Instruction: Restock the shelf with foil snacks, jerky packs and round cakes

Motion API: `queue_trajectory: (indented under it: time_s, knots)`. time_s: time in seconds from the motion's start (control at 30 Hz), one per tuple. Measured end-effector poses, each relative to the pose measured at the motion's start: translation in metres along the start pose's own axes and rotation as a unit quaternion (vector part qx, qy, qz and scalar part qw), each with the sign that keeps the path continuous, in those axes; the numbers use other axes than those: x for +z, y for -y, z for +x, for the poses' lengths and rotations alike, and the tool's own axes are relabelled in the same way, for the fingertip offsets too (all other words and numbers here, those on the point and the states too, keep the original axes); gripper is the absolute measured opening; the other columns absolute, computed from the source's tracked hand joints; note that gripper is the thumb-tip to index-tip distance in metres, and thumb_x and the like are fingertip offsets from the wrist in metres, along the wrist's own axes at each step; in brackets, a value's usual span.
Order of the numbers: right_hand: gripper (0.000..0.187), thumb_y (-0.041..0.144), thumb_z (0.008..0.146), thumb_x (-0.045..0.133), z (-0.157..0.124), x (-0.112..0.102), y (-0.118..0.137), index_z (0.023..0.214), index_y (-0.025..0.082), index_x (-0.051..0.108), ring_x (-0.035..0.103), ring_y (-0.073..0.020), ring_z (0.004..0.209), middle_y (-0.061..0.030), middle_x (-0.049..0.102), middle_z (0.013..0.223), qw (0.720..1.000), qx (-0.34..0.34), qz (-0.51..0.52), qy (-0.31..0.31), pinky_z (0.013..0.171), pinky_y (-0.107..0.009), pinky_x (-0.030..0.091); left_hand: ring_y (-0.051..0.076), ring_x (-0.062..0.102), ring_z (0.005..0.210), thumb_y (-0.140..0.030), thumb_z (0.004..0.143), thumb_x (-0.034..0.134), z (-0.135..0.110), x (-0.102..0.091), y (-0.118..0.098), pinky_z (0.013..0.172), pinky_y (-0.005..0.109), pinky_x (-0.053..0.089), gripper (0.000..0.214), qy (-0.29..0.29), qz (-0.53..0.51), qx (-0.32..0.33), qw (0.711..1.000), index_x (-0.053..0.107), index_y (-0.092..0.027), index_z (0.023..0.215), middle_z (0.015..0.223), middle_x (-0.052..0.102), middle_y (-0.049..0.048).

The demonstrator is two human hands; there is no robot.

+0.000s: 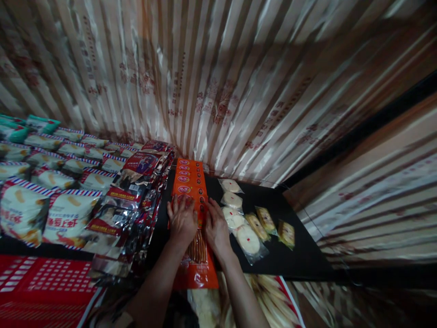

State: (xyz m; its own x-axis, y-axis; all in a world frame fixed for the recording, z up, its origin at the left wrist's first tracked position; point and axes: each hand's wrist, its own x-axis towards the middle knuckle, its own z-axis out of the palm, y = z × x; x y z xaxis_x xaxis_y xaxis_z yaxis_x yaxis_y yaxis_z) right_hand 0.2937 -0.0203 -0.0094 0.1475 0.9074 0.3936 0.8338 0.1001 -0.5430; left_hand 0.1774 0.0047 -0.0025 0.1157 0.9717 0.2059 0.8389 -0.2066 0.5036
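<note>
Both bare hands are laid palm-down with the fingers extended rather than curled: the left hand (pixel 184 221) is spread flat across the left part of a row of overlapping, glossy orange plastic packets (pixel 191 177), and the right hand (pixel 216 228) is set along its right edge. Nothing is seen to be clasped by the left; whether an edge is pinched under the right cannot be told.

The row is thus bracketed directly between the hands, and contact is made by both, so neither is nearer. Its long axis is pointed away from the body, toward a pale, striped, printed curtain (pixel 218 91), and runs roughly in line with the forearms. Brown sticks are shown through a clear window on the nearest packet, between the wrists.

To the left, dark red and silver foil packets (pixel 136 196) are stacked close by; to the right, white, round, clear-wrapped discs (pixel 248 239) are laid just beside the right hand, on a flat black tabletop (pixel 297 255).
</note>
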Motion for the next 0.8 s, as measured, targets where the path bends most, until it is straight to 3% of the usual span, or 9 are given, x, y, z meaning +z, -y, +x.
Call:
queue_trajectory:
  time_s: [0.13, 0.23, 0.47, 0.8]
  knots:
    - [0.039, 0.016, 0.087, 0.033, 0.029, 0.009, -0.005, 0.112, 0.011, 0.062, 0.046, -0.0199, 0.124, -0.0142, 0.06, 0.121, 0.994, -0.091, -0.032, 0.054, 0.109, -0.046, 0.029, 0.033, 0.027, 0.133, -0.024, 0.085, 0.043, 0.001, 0.002, 0.002, 0.107, 0.057, 0.018, 0.038, 0.012, 0.001, 0.001, 1.0, 0.059, -0.023, 0.119, 0.137, 0.047, 0.0082]
    - [0.039, 0.015, 0.087, 0.033, 0.038, 0.015, -0.008, 0.114, 0.01, 0.061, 0.049, -0.0188, 0.121, -0.0146, 0.062, 0.12, 0.989, -0.121, -0.035, 0.076, 0.11, -0.045, 0.028, 0.033, 0.026, 0.134, -0.024, 0.084, 0.044, 0.001, 0.003, 0.003, 0.107, 0.057, 0.019, 0.037, 0.014, 0.005, 0.007, 1.0, 0.06, -0.023, 0.117, 0.138, 0.046, 0.0085]
    - [0.038, 0.021, 0.089, 0.037, 0.04, 0.02, -0.003, 0.119, 0.016, 0.059, 0.041, -0.0225, 0.128, -0.0113, 0.057, 0.127, 0.993, -0.072, -0.062, 0.076, 0.106, -0.046, 0.031, 0.033, 0.025, 0.134, -0.019, 0.082, 0.045, 0.001, 0.003, 0.001, 0.108, 0.056, 0.019, 0.041, 0.015, -0.009, 0.0, 1.0, 0.058, -0.024, 0.12, 0.14, 0.043, 0.0085]
    - [0.038, 0.03, 0.092, 0.035, 0.043, 0.023, 0.008, 0.118, 0.015, 0.059, 0.031, -0.026, 0.133, -0.0113, 0.058, 0.126, 0.989, -0.054, -0.112, 0.084, 0.105, -0.047, 0.028, 0.032, 0.027, 0.134, -0.018, 0.081, 0.046, 0.0, -0.002, -0.002, 0.108, 0.047, 0.026, 0.047, 0.016, -0.002, -0.025, 1.0, 0.049, -0.01, 0.128, 0.139, 0.041, 0.0189]
